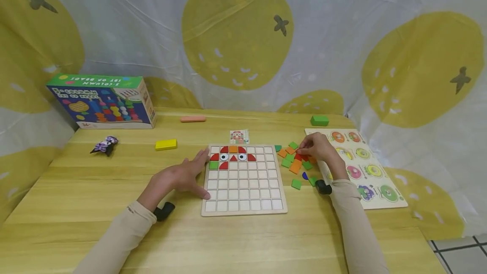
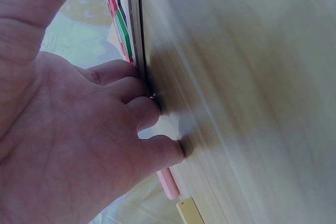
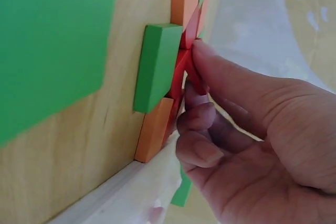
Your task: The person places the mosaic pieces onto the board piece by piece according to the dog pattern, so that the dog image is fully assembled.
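Note:
A wooden grid board [image 1: 244, 181] lies mid-table, its upper rows holding red, orange and green tiles and two eye tiles. Against the board's left edge rests my left hand [image 1: 184, 175], thumb and fingers spread; in the left wrist view its fingertips [image 2: 149, 109] touch the edge and tabletop. To the right of the board, over a loose pile of tiles, my right hand [image 1: 317, 149] pinches a red tile [image 3: 195, 74] between thumb and finger. Around it lie an orange tile [image 1: 295, 166], a green tile [image 3: 158, 66] and a blue piece [image 1: 305, 176].
A small picture card [image 1: 239, 136] lies behind the grid board. A fruit puzzle board [image 1: 380, 181] lies under the right forearm's side. Farther off are a green block [image 1: 319, 120], a pink stick [image 1: 192, 119], a yellow block [image 1: 166, 144], a purple-black toy [image 1: 105, 145] and a bead-set box [image 1: 102, 102].

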Action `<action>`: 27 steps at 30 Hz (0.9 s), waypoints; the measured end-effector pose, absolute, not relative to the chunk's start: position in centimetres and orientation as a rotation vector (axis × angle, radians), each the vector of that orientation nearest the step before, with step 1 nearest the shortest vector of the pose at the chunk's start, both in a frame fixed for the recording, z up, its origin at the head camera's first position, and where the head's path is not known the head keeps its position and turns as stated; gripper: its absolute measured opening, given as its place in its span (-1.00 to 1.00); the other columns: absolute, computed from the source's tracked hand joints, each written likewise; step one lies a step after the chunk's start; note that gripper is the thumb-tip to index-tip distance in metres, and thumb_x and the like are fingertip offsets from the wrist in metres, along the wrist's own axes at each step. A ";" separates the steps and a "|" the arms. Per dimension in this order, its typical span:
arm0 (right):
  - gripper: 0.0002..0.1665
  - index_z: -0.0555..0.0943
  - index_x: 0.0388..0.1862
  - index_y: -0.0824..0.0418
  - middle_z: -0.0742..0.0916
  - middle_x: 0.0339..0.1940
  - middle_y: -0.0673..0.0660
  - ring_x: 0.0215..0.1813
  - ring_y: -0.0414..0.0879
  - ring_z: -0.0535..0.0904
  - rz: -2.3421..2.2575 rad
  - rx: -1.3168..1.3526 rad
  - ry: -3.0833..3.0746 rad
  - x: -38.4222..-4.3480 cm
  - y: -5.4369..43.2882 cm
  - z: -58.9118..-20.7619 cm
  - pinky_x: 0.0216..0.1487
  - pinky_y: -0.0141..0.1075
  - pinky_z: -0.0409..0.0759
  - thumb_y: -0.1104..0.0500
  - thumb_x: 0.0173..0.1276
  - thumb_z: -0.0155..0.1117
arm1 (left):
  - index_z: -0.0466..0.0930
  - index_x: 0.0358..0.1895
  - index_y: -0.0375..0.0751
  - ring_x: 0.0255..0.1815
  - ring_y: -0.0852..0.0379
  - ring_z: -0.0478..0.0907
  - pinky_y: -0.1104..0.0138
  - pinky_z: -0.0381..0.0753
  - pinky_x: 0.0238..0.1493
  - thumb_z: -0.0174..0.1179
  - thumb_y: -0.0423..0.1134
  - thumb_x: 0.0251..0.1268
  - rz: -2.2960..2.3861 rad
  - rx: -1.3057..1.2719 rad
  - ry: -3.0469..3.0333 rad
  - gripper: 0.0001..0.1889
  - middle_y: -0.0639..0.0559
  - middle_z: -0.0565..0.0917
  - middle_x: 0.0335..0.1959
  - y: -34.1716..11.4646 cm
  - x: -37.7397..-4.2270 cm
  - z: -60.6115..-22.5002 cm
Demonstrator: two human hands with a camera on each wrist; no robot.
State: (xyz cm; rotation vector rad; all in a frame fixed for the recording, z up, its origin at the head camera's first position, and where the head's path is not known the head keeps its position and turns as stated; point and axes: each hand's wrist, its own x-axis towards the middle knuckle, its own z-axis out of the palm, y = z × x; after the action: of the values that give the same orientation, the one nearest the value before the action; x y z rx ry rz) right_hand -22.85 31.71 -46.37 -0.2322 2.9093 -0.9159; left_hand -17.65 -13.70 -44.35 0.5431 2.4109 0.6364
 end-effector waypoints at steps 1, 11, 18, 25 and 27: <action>-0.87 0.80 -0.20 0.36 0.82 -0.36 0.16 -0.32 -0.02 0.70 -0.918 -0.253 2.927 -22.8 31.7 -46.3 -0.21 -0.24 0.65 0.28 0.41 0.56 | -0.39 0.78 -0.26 0.65 -0.74 -0.19 -0.47 -0.05 0.59 0.65 0.14 0.12 0.636 0.546 2.410 0.48 -0.36 -0.25 0.79 -13.7 -17.6 -44.4; -0.85 0.82 -0.07 0.40 0.87 -0.19 0.33 -0.24 0.22 0.85 -1.312 -0.359 2.751 -22.0 26.4 -44.4 -0.18 0.02 0.84 0.32 0.51 0.44 | -0.41 0.78 -0.25 0.68 -0.69 -0.23 -0.45 -0.09 0.62 0.64 0.13 0.14 0.638 0.533 2.407 0.48 -0.32 -0.26 0.80 -13.6 -18.0 -44.3; -0.94 0.85 -0.20 0.29 0.86 -0.32 0.12 -0.32 0.02 0.79 -1.283 -0.514 2.663 -21.6 19.3 -44.5 -0.29 -0.20 0.74 0.32 0.38 0.57 | -0.41 0.77 -0.27 0.69 -0.68 -0.25 -0.44 -0.12 0.62 0.64 0.11 0.16 0.645 0.542 2.410 0.47 -0.33 -0.24 0.80 -13.6 -18.1 -44.5; -0.94 0.87 -0.34 0.22 0.84 -0.43 0.02 -0.45 -0.19 0.71 -1.240 -0.434 2.574 -21.5 15.9 -46.0 -0.41 -0.35 0.68 0.29 0.36 0.60 | -0.43 0.77 -0.25 0.70 -0.65 -0.24 -0.41 -0.13 0.64 0.63 0.13 0.16 0.636 0.529 2.405 0.48 -0.32 -0.23 0.80 -13.6 -18.0 -44.5; -0.92 0.87 -0.36 0.24 0.84 -0.46 0.06 -0.50 -0.15 0.73 -1.271 -0.386 2.545 -21.4 15.4 -46.1 -0.44 -0.32 0.73 0.30 0.36 0.60 | -0.43 0.77 -0.26 0.71 -0.64 -0.25 -0.40 -0.14 0.65 0.63 0.13 0.15 0.637 0.532 2.406 0.48 -0.32 -0.24 0.80 -13.7 -17.9 -44.5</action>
State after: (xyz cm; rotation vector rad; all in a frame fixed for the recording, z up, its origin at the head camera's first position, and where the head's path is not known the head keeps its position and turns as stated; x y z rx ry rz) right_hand -21.36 15.45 -46.07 -0.3860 2.5450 -1.2713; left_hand -17.91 -13.67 -44.54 0.5319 2.4060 0.6371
